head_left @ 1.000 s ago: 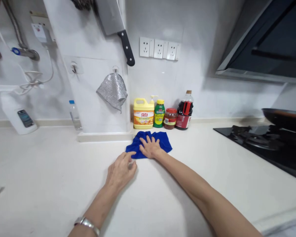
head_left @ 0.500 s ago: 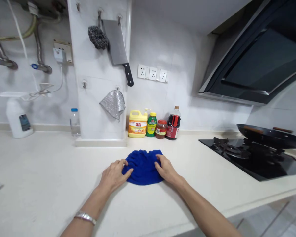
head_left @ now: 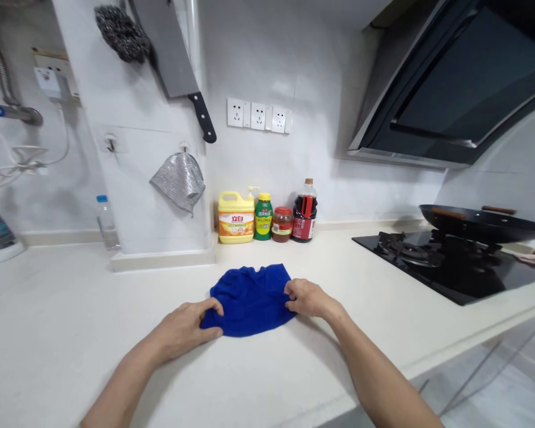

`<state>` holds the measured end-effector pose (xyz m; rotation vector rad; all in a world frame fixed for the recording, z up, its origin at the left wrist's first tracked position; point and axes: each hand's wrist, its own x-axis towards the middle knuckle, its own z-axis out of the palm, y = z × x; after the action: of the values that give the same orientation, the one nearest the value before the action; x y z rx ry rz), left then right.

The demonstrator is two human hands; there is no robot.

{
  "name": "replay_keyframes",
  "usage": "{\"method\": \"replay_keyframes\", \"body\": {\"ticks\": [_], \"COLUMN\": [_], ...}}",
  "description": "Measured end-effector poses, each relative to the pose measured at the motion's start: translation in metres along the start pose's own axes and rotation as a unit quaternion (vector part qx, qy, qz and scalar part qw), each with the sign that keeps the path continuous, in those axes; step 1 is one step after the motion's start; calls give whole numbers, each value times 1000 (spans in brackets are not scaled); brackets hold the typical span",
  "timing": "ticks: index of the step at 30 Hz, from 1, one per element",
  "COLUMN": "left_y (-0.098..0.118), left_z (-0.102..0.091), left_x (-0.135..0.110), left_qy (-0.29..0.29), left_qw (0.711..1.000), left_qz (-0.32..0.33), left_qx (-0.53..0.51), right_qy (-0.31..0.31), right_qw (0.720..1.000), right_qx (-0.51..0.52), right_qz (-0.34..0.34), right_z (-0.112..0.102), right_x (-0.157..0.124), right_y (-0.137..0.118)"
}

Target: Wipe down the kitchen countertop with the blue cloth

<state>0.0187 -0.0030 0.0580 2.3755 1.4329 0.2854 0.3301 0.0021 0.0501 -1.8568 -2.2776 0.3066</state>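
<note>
A crumpled blue cloth (head_left: 252, 303) lies on the white countertop, spread wide with folds along its top. At its left edge is my left hand (head_left: 185, 327), thumb and forefinger gripping the fabric with a gap between their tips. My right hand (head_left: 310, 298) has its fingers curled in and pinches the cloth's right edge. Both hands stay low over the counter. The undersides of the fingers are partly hidden.
Behind the cloth stand a yellow detergent jug (head_left: 236, 219), a green bottle (head_left: 263, 217), a red-lidded jar (head_left: 282, 224) and a dark sauce bottle (head_left: 304, 213). A cleaver (head_left: 169, 50) hangs on the left pillar. At right, a wok (head_left: 481, 224) sits on the black gas stove (head_left: 450, 270).
The view has shifted closer and to the right. My hands are farther apart, and the cloth between them is stretched wider. My right fingers have curled in on its edge.
</note>
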Motion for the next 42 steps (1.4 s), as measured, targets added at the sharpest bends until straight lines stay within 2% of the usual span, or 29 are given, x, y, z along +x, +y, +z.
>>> {"method": "replay_keyframes", "body": {"ticks": [4, 6, 9, 12, 16, 20, 23, 25, 29, 31, 33, 35, 37, 39, 42], "left_y": [-3, -4, -2, -1, -7, -13, -12, -11, -13, -15, -15, -11, -1, 16, 51], "left_z": [0, 0, 1, 4, 9, 10, 7, 5, 6, 10, 10, 2, -15, -41, -86], "left_x": [2, 2, 0, 0, 4, 8, 8, 8, 6, 4, 2, 0, -1, -3, -7], "left_qy": [15, 4, 2, 32, 83, 150, 175, 183, 190, 199, 218, 238, 256, 290, 396], "left_qw": [1000, 1000, 1000, 998, 992, 983, 977, 973, 969, 968, 963, 958, 954, 943, 904], "left_qz": [19, 25, 26, 27, 59, 35, -9, -42, -93, -106, -120, -129, -128, -129, -125], "left_qx": [-1, -13, -1, 48, 78, 101, 124, 134, 125, 110, 98, 91, 93, 102, 97], "right_qy": [23, 61, 138, 188, 209, 185, 172, 186, 207, 207, 217, 237, 259, 293, 380], "right_qw": [999, 995, 969, 938, 924, 915, 919, 935, 967, 973, 971, 965, 957, 946, 907], "right_qx": [16, 60, 194, 288, 314, 333, 303, 232, 72, 41, 56, 87, 106, 110, 131], "right_qz": [-24, -51, -70, -50, -66, -135, -184, -193, -130, -96, -79, -73, -71, -80, -128], "right_z": [-1, -1, -1, 3, 4, -2, -5, -5, -2, 1, 3, 0, -14, -41, -95], "right_x": [3, 5, 9, 13, 13, 10, 8, 6, 7, 8, 10, 13, 12, 7, -9], "right_y": [6, 11, 16, 17, 13, 10, 9, 10, 13, 13, 11, 7, 3, -2, -10]}}
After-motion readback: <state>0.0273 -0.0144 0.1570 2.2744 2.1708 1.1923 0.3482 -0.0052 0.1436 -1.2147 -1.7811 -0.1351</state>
